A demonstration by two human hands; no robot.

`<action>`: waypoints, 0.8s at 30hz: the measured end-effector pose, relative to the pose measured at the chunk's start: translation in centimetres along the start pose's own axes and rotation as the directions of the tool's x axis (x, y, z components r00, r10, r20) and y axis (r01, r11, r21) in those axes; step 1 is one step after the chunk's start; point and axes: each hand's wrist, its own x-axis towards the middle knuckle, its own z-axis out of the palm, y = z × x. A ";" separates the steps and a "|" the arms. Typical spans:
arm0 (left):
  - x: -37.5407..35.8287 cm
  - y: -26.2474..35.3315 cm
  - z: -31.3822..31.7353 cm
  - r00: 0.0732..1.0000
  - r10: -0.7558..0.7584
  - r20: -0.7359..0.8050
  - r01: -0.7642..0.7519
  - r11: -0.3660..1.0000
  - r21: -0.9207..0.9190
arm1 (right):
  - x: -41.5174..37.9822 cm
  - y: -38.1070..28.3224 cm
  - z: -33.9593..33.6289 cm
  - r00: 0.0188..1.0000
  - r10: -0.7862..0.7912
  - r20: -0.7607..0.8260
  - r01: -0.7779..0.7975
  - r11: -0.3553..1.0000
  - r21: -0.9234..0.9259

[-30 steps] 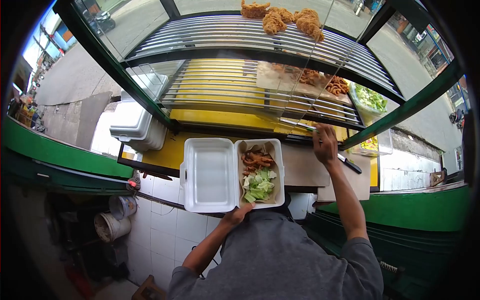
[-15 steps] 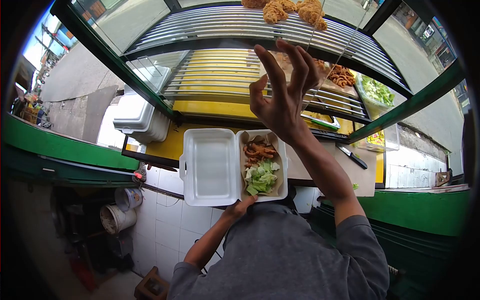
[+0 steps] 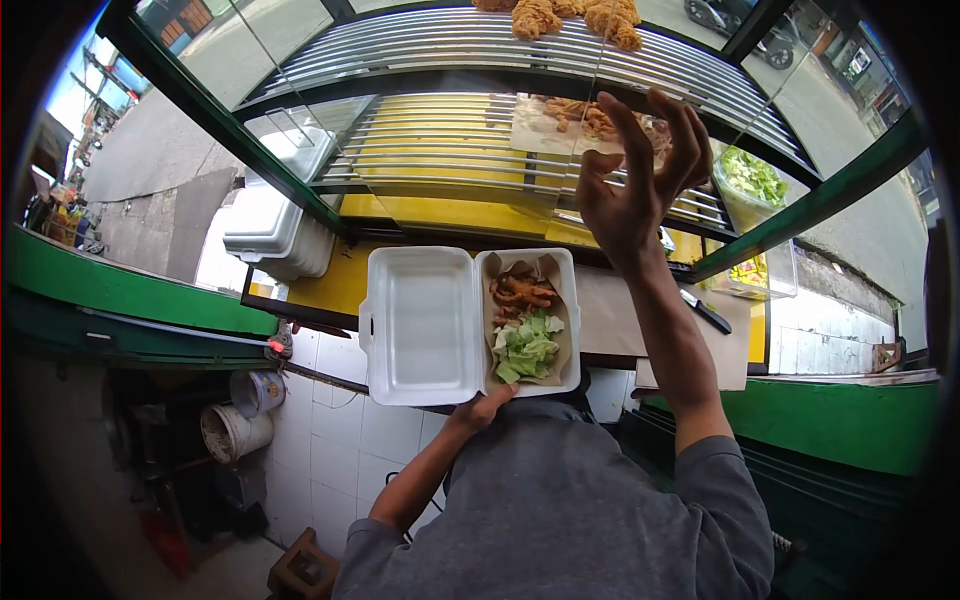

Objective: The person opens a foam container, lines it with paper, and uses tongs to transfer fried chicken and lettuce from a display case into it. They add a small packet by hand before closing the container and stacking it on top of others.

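Note:
My left hand grips the near edge of an open white foam takeaway box, thumb over the rim. Brown paper lines the box's right half. On it lie fried chicken strips with chopped lettuce in front of them. My right hand is raised before the glass front of the display case, its fingers bent and apart, with nothing seen in them. Behind it, more fried pieces rest on paper on the lower rack.
Fried chicken sits on the upper rack. Stacked foam boxes stand at the left. A black-handled knife lies on a brown board. A lettuce tub is at the right, and a motorbike shows beyond the case.
My right hand has moved right across the case front, and the glass panel's edge has shifted right with it. My left hand still holds the box. A motorbike has come into view.

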 end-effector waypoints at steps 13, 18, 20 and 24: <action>1.4 0.0 2.0 0.996 0.089 0.029 -0.088 0.996 -0.025 | -2.2 8.4 -8.0 0.997 0.029 -0.072 -0.051 0.942 -0.331; 2.0 -1.7 1.7 0.996 0.013 0.089 -0.012 1.000 -0.010 | -2.6 9.8 -10.6 0.996 0.043 -0.079 -0.069 0.930 -0.362; 2.3 -2.6 1.7 0.995 0.058 0.075 -0.056 0.998 -0.035 | -2.9 11.3 -12.1 0.984 0.008 -0.176 -0.070 0.935 -0.347; 2.7 -3.4 1.9 0.992 0.113 0.062 -0.109 0.992 -0.067 | -5.5 18.2 -14.6 0.845 0.432 -0.315 -0.494 0.856 -0.150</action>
